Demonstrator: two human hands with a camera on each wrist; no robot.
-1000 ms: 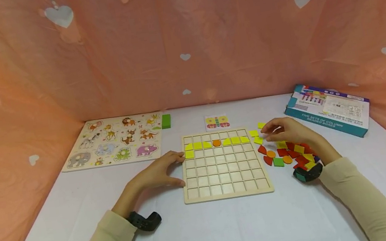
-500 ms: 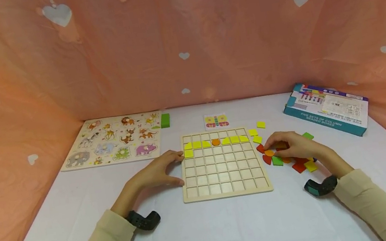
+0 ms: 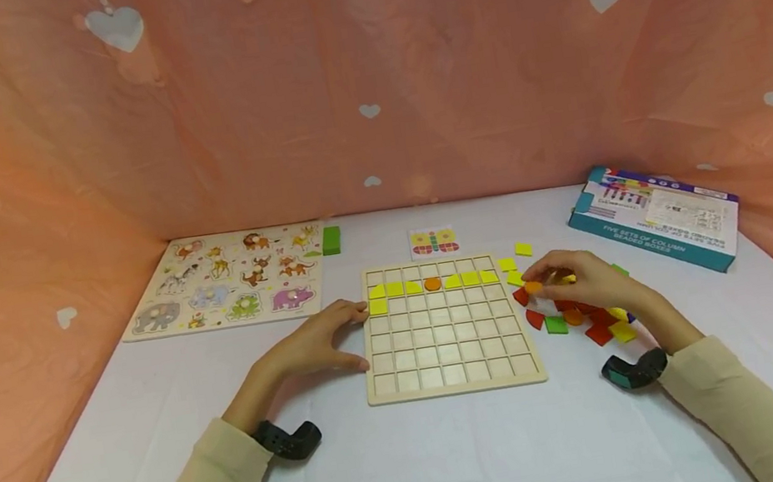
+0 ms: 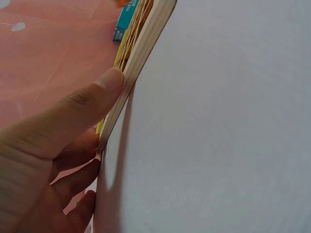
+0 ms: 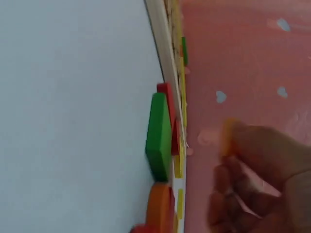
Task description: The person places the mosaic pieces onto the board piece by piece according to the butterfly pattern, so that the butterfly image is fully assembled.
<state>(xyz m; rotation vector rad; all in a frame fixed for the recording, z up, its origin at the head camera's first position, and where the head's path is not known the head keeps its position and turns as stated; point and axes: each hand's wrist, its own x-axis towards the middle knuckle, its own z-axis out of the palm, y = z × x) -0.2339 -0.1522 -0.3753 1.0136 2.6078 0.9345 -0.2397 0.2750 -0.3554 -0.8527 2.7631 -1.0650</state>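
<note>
A wooden grid board [image 3: 447, 337] lies mid-table; its second row has yellow pieces with an orange disc [image 3: 432, 284] among them, and one yellow square [image 3: 377, 306] sits below at the left. My left hand [image 3: 315, 342] touches the board's left edge with spread fingers; the left wrist view shows the thumb [image 4: 109, 82] against that edge. Between thumb and fingers, my right hand [image 3: 582, 277] pinches another orange disc [image 3: 533, 287], raised above the loose pieces. Red, green, orange and yellow pieces lie under and beside it, including a green square [image 3: 556, 325] and a red piece [image 3: 599, 334].
Behind the board lies a small pattern card [image 3: 434, 242]. An animal puzzle board [image 3: 227, 287] and a green block [image 3: 331, 240] are at the back left. A teal-edged box [image 3: 656, 219] stands at the back right. Loose yellow squares [image 3: 523, 249] lie off the board's upper right corner.
My right hand moved from the yellow squares down to the pile, then took hold of an orange disc and rose slightly with it. My left hand stays at the board's edge.
</note>
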